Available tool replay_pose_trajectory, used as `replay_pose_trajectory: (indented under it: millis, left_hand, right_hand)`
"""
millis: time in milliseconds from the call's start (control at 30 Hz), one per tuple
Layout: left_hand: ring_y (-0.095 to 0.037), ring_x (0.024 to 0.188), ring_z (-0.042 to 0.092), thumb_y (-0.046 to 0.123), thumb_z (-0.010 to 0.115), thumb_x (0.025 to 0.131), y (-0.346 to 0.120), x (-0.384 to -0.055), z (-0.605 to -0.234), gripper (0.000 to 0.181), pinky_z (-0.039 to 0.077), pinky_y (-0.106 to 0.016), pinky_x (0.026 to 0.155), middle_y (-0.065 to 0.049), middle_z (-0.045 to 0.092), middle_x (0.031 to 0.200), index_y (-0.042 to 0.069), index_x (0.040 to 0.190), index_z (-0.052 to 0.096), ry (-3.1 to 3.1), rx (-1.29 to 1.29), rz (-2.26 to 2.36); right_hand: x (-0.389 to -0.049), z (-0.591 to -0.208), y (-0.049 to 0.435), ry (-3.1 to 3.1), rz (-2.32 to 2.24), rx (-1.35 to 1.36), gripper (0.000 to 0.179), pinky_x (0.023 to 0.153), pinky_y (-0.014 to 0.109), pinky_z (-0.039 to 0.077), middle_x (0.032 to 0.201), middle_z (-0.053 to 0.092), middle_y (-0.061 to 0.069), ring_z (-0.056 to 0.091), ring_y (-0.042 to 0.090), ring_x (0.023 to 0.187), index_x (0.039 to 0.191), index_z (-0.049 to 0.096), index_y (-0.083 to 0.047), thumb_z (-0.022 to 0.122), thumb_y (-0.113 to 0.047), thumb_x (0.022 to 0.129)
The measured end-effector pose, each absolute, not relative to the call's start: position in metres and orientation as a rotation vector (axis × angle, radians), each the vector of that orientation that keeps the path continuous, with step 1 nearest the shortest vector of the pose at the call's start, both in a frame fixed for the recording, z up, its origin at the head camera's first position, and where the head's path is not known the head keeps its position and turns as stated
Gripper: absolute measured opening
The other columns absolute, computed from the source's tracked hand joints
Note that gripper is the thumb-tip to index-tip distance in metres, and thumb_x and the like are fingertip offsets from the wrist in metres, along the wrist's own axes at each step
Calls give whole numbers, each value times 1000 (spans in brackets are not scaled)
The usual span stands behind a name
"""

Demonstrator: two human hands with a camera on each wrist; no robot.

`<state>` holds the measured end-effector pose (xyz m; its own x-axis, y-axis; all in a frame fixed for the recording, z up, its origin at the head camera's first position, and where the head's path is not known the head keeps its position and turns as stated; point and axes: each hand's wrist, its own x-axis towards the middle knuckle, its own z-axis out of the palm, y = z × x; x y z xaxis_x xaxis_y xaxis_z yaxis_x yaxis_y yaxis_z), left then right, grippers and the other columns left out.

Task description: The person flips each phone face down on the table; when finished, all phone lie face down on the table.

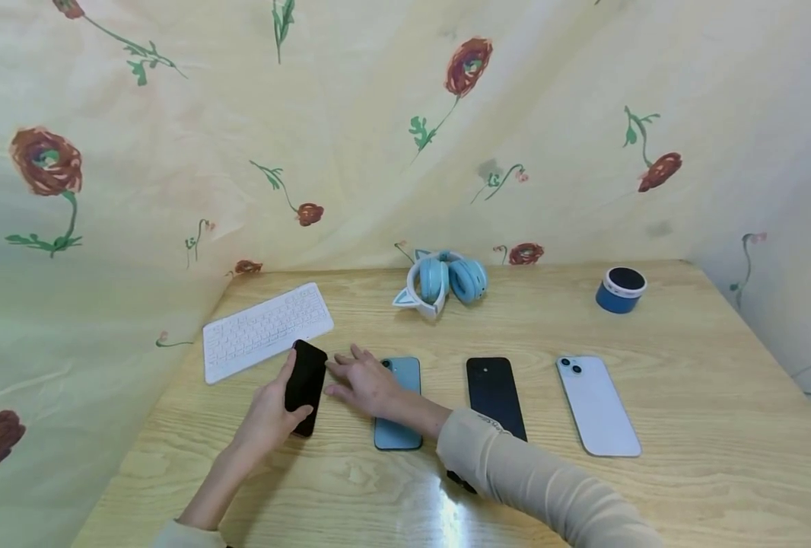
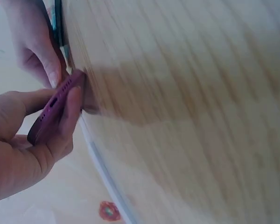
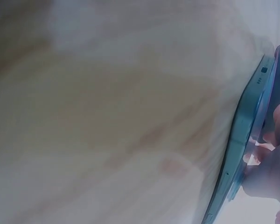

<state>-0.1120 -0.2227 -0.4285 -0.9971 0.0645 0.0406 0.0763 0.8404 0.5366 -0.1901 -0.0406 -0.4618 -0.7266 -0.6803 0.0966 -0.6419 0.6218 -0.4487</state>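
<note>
My left hand [image 1: 268, 411] grips a smartphone [image 1: 306, 388], its black screen turned up. In the left wrist view the phone's purple bottom edge [image 2: 56, 103] shows between thumb and fingers, tilted above the table. My right hand [image 1: 367, 380] reaches across with fingers extended, the tips close to the held phone's right edge; whether they touch it I cannot tell. Beneath the right hand and wrist lies a blue phone [image 1: 399, 434], back up and partly covered. A black phone [image 1: 494, 388] lies right of it, its lower end near the right sleeve.
A white keyboard [image 1: 268, 331] lies at the back left, just beyond the held phone. Cat-ear headphones [image 1: 440, 281] and a blue speaker [image 1: 621, 289] stand along the back. To the right rests a white phone [image 1: 600, 407]. A small dark object [image 1: 460, 481] is partly under the right sleeve.
</note>
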Motion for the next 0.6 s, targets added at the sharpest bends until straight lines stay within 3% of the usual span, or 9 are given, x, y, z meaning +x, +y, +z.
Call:
replay_pose_trajectory:
  millis: [167, 300, 400, 500, 600]
  left_hand:
    - [-49, 121, 49, 10, 76, 85, -225, -113, -428, 96, 46, -54, 92, -34, 39, 142, -2, 154, 11, -3032, -66, -877]
    - [-43, 98, 63, 13, 78, 83, -226, -113, -429, 97, 55, -46, 72, -38, 43, 137, -1, 155, 13, -3035, -44, -927]
    - [-46, 102, 60, 17, 79, 82, -227, -112, -430, 97, 53, -49, 77, -40, 43, 135, -4, 153, 16, -3051, -22, -922]
    - [-50, 119, 47, 23, 80, 82, -229, -111, -430, 97, 43, -58, 92, -39, 43, 134, -7, 151, 19, -3082, -11, -831]
    - [-47, 112, 49, 28, 82, 80, -229, -111, -430, 101, 45, -58, 89, -39, 43, 128, -7, 151, 19, -3109, 2, -796]
  right_hand:
    - [-188, -462, -43, 2789, -651, -1153, 55, 112, 47, 27, 147, 44, 15, 31, 40, 139, 144, 50, -13, 53, -44, 98]
    - [-187, -462, -44, 2813, -609, -1151, 56, 112, 48, 27, 149, 40, 18, 30, 40, 139, 145, 48, -16, 52, -48, 98]
    - [-186, -463, -45, 2823, -547, -1152, 58, 112, 49, 27, 150, 38, 18, 29, 39, 140, 146, 47, -18, 51, -50, 98]
    - [-185, -463, -47, 2835, -445, -1161, 62, 111, 50, 27, 151, 37, 18, 29, 37, 141, 148, 44, -19, 49, -53, 97]
    - [-183, -464, -49, 2846, -370, -1156, 65, 111, 50, 27, 152, 35, 17, 28, 36, 142, 150, 41, -19, 49, -56, 96]
